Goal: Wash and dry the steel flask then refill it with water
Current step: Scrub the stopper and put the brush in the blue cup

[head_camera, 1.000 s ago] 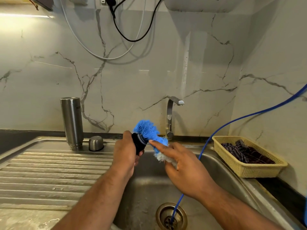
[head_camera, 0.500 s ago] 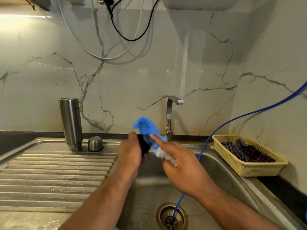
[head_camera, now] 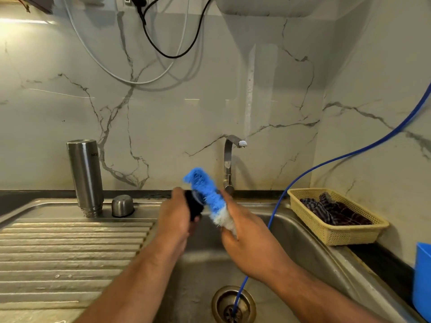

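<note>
The steel flask (head_camera: pixel 85 177) stands upside down at the back of the draining board, its small steel cap (head_camera: pixel 122 206) beside it on the right. Over the sink basin, my left hand (head_camera: pixel 177 215) grips a black part (head_camera: pixel 194 207) of the flask. My right hand (head_camera: pixel 245 238) holds a blue and white bristle brush (head_camera: pixel 206 192) and presses its bristles against that black part. How the brush's handle lies in my right hand is hidden.
A steel tap (head_camera: pixel 229 159) rises behind the basin. A blue hose (head_camera: pixel 300 173) runs from the right wall down into the drain (head_camera: pixel 233 304). A yellow basket (head_camera: pixel 335 231) with dark cloth sits at right, a blue container (head_camera: pixel 423 278) nearer. The ribbed draining board (head_camera: pixel 70 252) lies at left.
The brush has shifted against the black part and my right hand has turned, its forefinger no longer laid across the bristles. The flask and cap stay put.
</note>
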A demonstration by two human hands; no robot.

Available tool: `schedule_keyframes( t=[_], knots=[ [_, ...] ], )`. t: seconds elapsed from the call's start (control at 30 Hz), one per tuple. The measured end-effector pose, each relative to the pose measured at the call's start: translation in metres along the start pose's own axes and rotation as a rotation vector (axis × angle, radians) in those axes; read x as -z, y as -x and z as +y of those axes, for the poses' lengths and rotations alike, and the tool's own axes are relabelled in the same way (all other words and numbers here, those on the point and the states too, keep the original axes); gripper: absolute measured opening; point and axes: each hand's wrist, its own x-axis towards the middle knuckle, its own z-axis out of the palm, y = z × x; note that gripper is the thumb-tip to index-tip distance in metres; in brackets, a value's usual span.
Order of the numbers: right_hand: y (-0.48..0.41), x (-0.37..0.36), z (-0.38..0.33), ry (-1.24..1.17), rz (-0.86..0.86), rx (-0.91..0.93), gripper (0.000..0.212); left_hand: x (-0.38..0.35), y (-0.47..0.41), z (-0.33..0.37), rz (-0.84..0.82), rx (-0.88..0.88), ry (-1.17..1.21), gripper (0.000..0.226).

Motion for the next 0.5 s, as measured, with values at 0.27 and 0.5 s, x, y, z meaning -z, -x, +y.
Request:
schedule_keyframes(
  t=[0.27, 0.5],
  knots=[
    [-0.009, 0.010, 0.003, -0.021, 0.042, -0.038, 0.095, -0.013, 0.014, -0.006, -0.179, -0.047, -0.214, 0.048],
    [-0.014, 0.010, -0.007, 0.031, 0.033, -0.032, 0.109, -0.011, 0.017, -0.002, -0.188, -0.066, -0.226, 0.049]
  ],
)
